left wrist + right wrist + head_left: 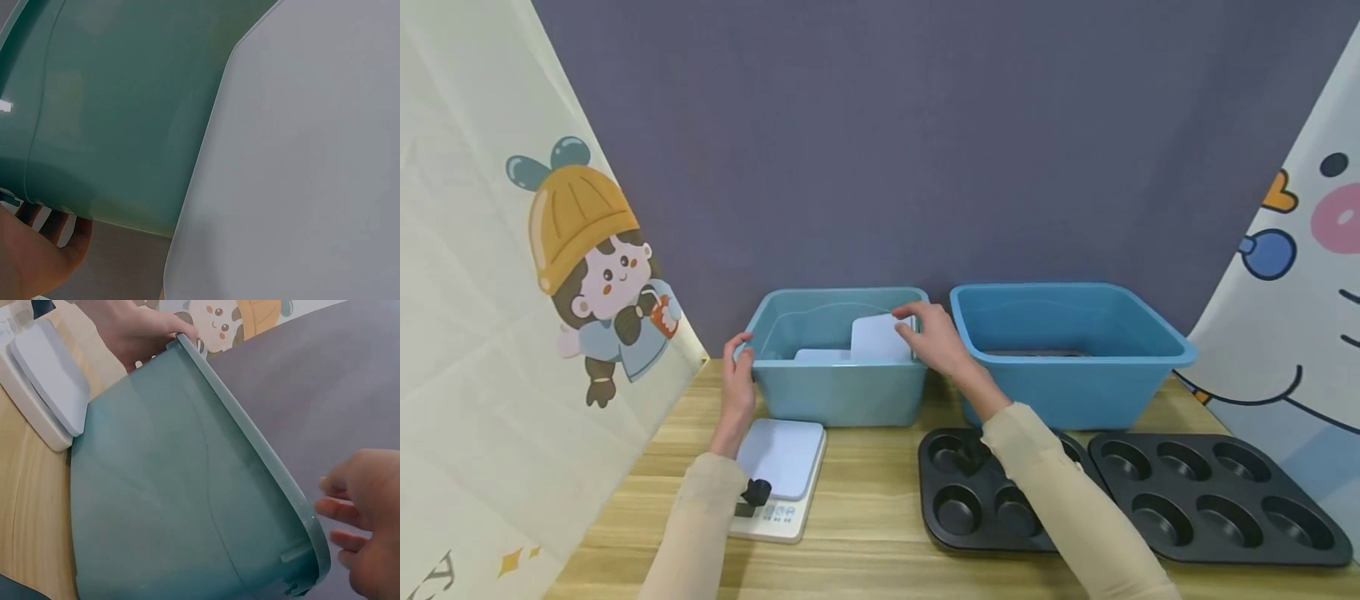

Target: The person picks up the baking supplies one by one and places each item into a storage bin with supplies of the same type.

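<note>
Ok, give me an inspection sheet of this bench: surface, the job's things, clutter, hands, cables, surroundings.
Surface: wooden table, light grain.
Job's things: teal bin with a white card standing inside.
Clutter: white scale in front of the bin; blue tub to the right; two black muffin trays in front of it.
Hands: left hand grips the bin's left rim; right hand is at the bin's right rim beside the card, hold on the card unclear.
Cables: nothing seen.
Surroundings: grey backdrop, cartoon curtains on both sides.
</note>
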A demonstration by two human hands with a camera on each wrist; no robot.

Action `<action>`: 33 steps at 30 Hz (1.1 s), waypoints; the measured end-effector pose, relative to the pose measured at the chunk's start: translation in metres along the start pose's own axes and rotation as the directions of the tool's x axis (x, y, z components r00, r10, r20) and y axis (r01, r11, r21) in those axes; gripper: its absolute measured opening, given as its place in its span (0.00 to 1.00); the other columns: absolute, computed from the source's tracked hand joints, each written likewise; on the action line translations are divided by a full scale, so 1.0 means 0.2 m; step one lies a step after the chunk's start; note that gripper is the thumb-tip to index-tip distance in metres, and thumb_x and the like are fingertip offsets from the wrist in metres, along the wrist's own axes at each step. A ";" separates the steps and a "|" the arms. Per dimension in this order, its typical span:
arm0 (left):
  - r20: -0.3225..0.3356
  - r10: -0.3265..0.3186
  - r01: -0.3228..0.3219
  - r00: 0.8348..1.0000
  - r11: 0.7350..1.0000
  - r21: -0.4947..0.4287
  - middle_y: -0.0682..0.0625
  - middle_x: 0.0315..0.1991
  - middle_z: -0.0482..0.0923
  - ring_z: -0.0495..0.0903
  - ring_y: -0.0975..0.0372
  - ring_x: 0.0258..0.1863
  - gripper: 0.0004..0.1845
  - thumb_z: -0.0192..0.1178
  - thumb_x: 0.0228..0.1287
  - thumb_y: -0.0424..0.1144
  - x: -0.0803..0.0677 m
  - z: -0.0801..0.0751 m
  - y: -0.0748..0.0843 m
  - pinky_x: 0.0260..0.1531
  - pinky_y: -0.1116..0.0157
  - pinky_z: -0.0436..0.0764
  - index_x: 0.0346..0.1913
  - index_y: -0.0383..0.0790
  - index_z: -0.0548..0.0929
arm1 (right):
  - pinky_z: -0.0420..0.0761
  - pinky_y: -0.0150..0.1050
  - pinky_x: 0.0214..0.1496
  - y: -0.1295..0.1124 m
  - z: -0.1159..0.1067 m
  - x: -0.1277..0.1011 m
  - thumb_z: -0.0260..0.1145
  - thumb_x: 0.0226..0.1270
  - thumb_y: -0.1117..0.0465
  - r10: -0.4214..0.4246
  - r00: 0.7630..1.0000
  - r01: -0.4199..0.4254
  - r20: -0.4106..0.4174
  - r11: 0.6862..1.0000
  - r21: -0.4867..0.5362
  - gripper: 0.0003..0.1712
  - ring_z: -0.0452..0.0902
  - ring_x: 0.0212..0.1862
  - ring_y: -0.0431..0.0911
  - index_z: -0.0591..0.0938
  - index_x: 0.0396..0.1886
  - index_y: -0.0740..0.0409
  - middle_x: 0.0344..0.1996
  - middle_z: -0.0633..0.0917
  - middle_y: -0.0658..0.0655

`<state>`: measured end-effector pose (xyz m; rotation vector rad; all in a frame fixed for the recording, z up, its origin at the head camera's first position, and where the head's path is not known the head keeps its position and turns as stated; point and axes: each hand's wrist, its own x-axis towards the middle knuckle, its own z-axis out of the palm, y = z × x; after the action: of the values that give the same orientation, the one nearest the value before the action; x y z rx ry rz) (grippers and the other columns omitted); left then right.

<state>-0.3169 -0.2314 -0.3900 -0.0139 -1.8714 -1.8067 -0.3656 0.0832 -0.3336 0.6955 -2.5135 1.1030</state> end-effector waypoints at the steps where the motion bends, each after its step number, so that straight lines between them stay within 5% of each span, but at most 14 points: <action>1: -0.001 0.003 -0.003 1.000 1.000 0.002 0.37 0.69 0.63 0.62 0.56 0.63 0.23 0.40 0.74 0.35 -0.01 0.00 0.01 0.58 0.69 0.59 0.67 0.29 0.65 | 0.68 0.52 0.68 0.00 0.00 -0.01 0.60 0.74 0.59 -0.005 1.000 0.006 -0.019 1.000 0.007 0.17 0.74 0.62 0.54 0.82 0.57 0.59 0.55 0.84 0.58; 4: -0.006 0.012 -0.012 1.000 1.000 0.002 0.36 0.68 0.63 0.63 0.57 0.61 0.22 0.40 0.75 0.35 -0.01 0.01 0.02 0.56 0.70 0.59 0.67 0.27 0.65 | 0.68 0.52 0.65 -0.02 0.00 -0.02 0.60 0.73 0.60 -0.019 0.997 0.021 -0.072 0.999 0.029 0.15 0.75 0.59 0.54 0.83 0.55 0.59 0.51 0.85 0.58; 14: -0.034 0.032 -0.032 0.999 0.999 -0.011 0.42 0.69 0.64 0.61 0.57 0.65 0.21 0.41 0.76 0.37 0.07 -0.02 -0.15 0.59 0.69 0.57 0.67 0.33 0.66 | 0.72 0.46 0.49 -0.07 0.00 -0.09 0.62 0.72 0.60 -0.035 0.992 0.041 -0.122 0.998 0.042 0.13 0.74 0.46 0.53 0.85 0.52 0.58 0.46 0.86 0.57; 20: -0.019 0.009 -0.009 1.000 1.000 -0.003 0.43 0.69 0.63 0.61 0.59 0.64 0.22 0.41 0.76 0.38 0.06 -0.02 -0.13 0.60 0.68 0.57 0.67 0.34 0.66 | 0.72 0.43 0.47 -0.09 0.01 -0.13 0.62 0.71 0.62 -0.033 0.989 0.043 -0.142 0.997 0.066 0.11 0.73 0.39 0.48 0.85 0.49 0.57 0.43 0.86 0.55; 27: -0.012 0.016 -0.017 1.000 1.000 -0.012 0.35 0.67 0.63 0.64 0.60 0.58 0.22 0.41 0.74 0.35 -0.01 -0.02 0.00 0.55 0.69 0.60 0.66 0.28 0.65 | 0.73 0.39 0.38 -0.14 0.03 -0.17 0.62 0.72 0.57 -0.042 0.991 0.052 -0.125 0.996 0.077 0.11 0.72 0.33 0.45 0.84 0.49 0.55 0.41 0.84 0.54; 33: -0.016 0.000 0.000 1.000 1.000 0.012 0.41 0.70 0.63 0.62 0.59 0.63 0.22 0.41 0.76 0.38 0.04 -0.04 -0.09 0.59 0.67 0.58 0.68 0.34 0.66 | 0.72 0.37 0.35 -0.16 0.05 -0.19 0.63 0.71 0.58 -0.036 0.990 0.049 -0.134 0.994 0.099 0.10 0.71 0.30 0.45 0.84 0.47 0.56 0.39 0.84 0.53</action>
<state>-0.3274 -0.2435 -0.4040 0.0046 -1.8705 -1.7904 -0.3171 0.0679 -0.3391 0.6763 -2.3354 1.2272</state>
